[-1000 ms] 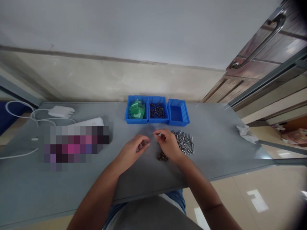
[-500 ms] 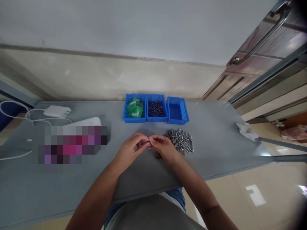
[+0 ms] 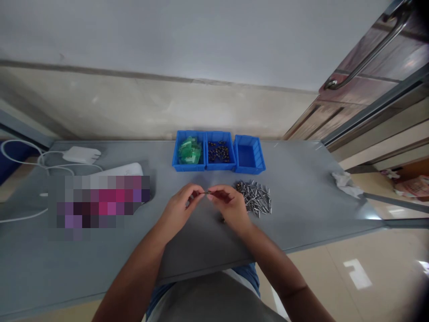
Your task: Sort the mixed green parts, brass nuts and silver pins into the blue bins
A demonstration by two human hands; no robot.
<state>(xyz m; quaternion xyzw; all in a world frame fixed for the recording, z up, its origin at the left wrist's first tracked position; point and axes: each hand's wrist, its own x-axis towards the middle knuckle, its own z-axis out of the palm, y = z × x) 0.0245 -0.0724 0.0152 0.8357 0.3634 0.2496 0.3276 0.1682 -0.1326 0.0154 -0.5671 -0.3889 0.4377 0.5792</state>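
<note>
My left hand [image 3: 181, 205] and my right hand [image 3: 231, 205] meet above the table, fingertips pinched toward each other. Between them runs a thin, dark metal pin [image 3: 207, 192], its left end in my left fingertips and its right end in my right. Too little of it shows to make out details. Just right of my right hand lies a heap of silver metal pins [image 3: 256, 199], partly covered by that hand. A few small brass-coloured pieces [image 3: 223, 219] peek out under my right palm.
Three blue bins stand in a row at the back: the left bin [image 3: 174, 162] holds green plastic pieces [image 3: 190, 151], the middle bin [image 3: 219, 166] small dark brass parts, the right bin [image 3: 250, 170] nothing visible. A white charger [image 3: 82, 154] with cables lies left; crumpled tissue [image 3: 346, 184] lies right.
My hands have drawn slightly apart and up, so the thin pin between the fingertips now shows. My right hand has turned a little; the bins and heap stay put.
</note>
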